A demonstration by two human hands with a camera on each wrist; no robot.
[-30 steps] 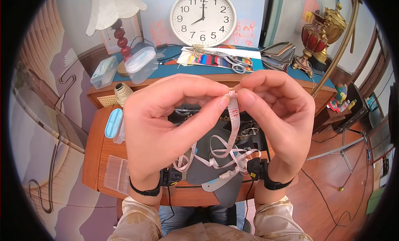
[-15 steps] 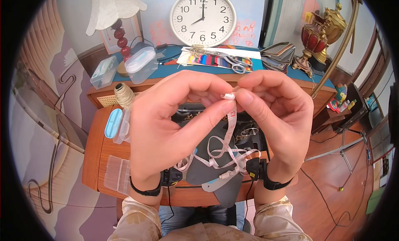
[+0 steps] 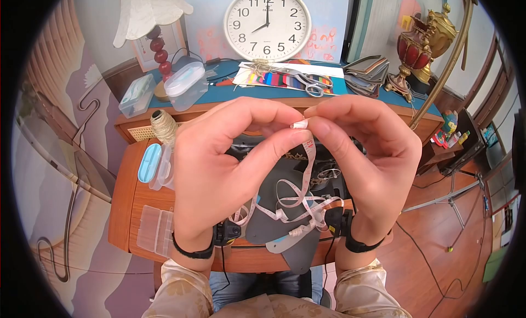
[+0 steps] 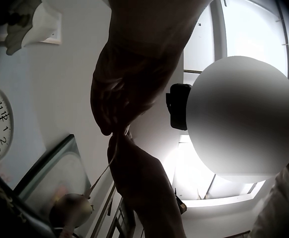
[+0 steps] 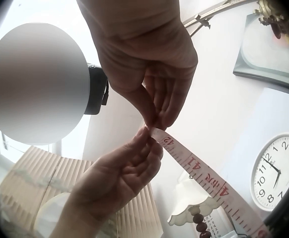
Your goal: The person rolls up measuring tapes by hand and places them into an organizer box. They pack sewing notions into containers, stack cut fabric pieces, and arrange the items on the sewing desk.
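A white tape measure with red numbers hangs from the fingertips, its upper end in a small roll between both hands. My left hand pinches the roll between thumb and index finger. Opposite it, my right hand pinches the same end, fingertips nearly meeting the left ones. Below, loose loops of the tape lie over dark grey sheets. In the right wrist view the tape runs down to the right from the pinch; the left wrist view is dark, with the tape a thin strip.
On the blue-topped shelf stand a round clock, a lamp, clear boxes, scissors and fabric swatches. A twine spool, a blue case and a clear tray are at the left.
The left hand has shifted slightly right, and the tape's end shows as a small roll at its fingertips. The right hand has moved slightly right and turned a little.
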